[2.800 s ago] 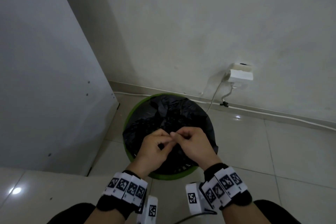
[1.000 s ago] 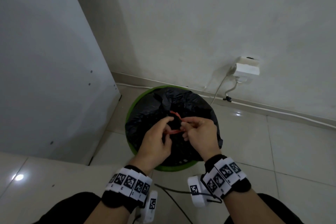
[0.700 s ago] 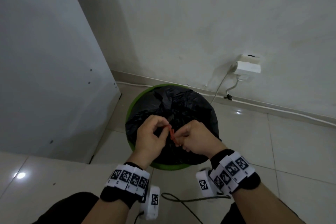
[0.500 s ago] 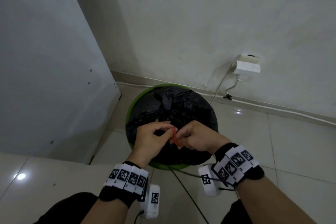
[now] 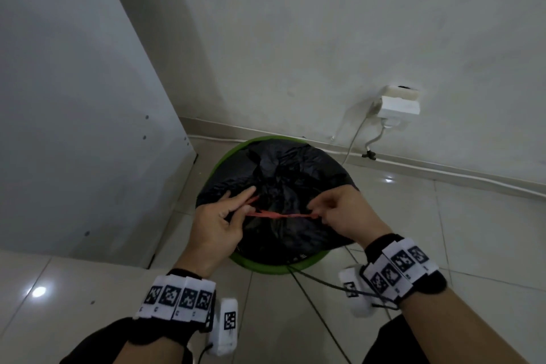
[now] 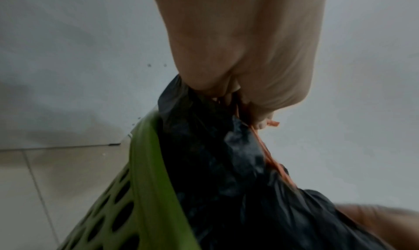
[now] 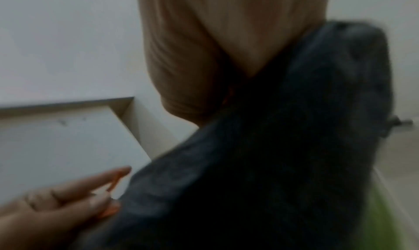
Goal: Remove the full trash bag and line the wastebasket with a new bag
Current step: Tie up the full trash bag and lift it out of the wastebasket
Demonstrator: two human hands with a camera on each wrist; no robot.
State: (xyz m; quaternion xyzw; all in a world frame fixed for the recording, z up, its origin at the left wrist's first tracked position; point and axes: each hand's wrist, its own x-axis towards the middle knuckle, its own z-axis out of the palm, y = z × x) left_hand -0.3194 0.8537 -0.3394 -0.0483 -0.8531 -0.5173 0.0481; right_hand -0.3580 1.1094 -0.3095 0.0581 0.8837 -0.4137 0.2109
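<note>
A round green wastebasket (image 5: 267,268) with a perforated wall (image 6: 118,211) stands on the tiled floor in a corner. A full black trash bag (image 5: 283,168) fills it to the rim and also shows in the wrist views (image 6: 217,173) (image 7: 260,155). A red drawstring (image 5: 280,215) is stretched taut between my hands above the bag. My left hand (image 5: 220,220) pinches its left end, index finger pointing out. My right hand (image 5: 339,210) pinches the right end with curled fingers. The string runs orange past my left fingers (image 6: 265,146).
A white cabinet panel (image 5: 74,127) stands close on the left. The wall behind carries a white socket box (image 5: 399,105) with cables running along the skirting. A black cable (image 5: 313,304) trails over the floor from my right wrist. Glossy floor tiles (image 5: 472,230) lie to the right.
My hands were close together working the red drawstring half a second ago. They have pulled apart sideways, and the string now stretches straight between them over the bag.
</note>
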